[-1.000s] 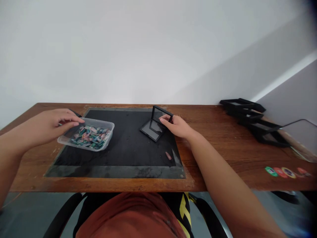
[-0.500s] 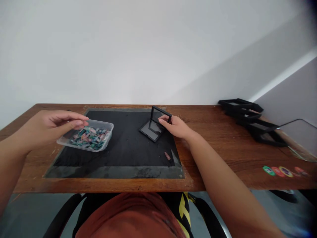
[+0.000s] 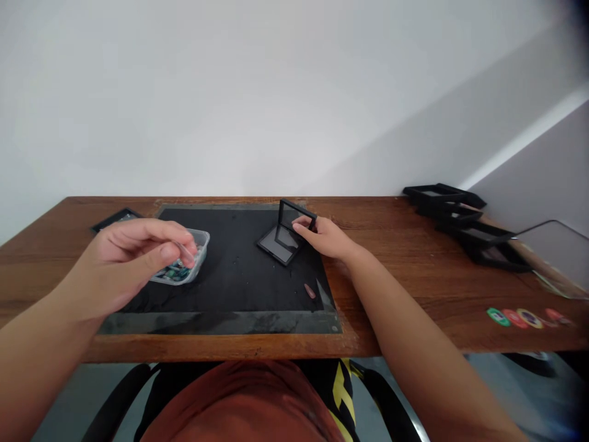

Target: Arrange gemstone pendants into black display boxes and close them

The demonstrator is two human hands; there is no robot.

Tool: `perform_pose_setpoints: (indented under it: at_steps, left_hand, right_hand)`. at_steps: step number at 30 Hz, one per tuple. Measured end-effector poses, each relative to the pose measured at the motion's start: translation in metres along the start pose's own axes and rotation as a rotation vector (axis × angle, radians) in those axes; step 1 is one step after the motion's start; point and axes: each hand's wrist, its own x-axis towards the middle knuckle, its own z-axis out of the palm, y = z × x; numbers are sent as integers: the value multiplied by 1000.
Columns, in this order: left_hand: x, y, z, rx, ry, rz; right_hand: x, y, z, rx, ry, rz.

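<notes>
My left hand (image 3: 138, 261) is raised over a clear plastic tub (image 3: 202, 248) of small green and pink pieces, hiding much of it. Its thumb and fingertips pinch a small pinkish piece (image 3: 185, 253). On the right part of the black mat (image 3: 230, 270), a black hinged frame (image 3: 280, 244) with clear panes stands part-way open. My right hand (image 3: 317, 232) grips the edge of its raised half, thumb in front. One pink, pointed piece (image 3: 310, 290) lies on the mat nearer me.
Another black frame (image 3: 117, 218) lies behind my left hand. Several black frames (image 3: 460, 209) are piled at the right back, with a thin cable (image 3: 552, 222) beside them. Round coloured stickers (image 3: 529, 318) lie near the right front edge. Behind the table rises a white wall.
My left hand has moved right and toward me across the tub, and the pinkish piece now shows in its pinch. The frame behind it has come into view. My right hand still holds the hinged frame.
</notes>
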Motion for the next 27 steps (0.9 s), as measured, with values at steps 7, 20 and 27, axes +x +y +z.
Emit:
perform_pose_setpoints:
  at_steps: [7,20,27]
  left_hand:
    - [-6,2,9,-125,-127,11]
    - [-9,7,16,-236,-152,-102]
    - [-17,5,11,-179,-170,-50]
  right_hand:
    - [-1,-1,0,-15,-17,7]
    - [-1,0,-1,-14,-18,-10]
    - [-2,-2,-1,-19,-21,-6]
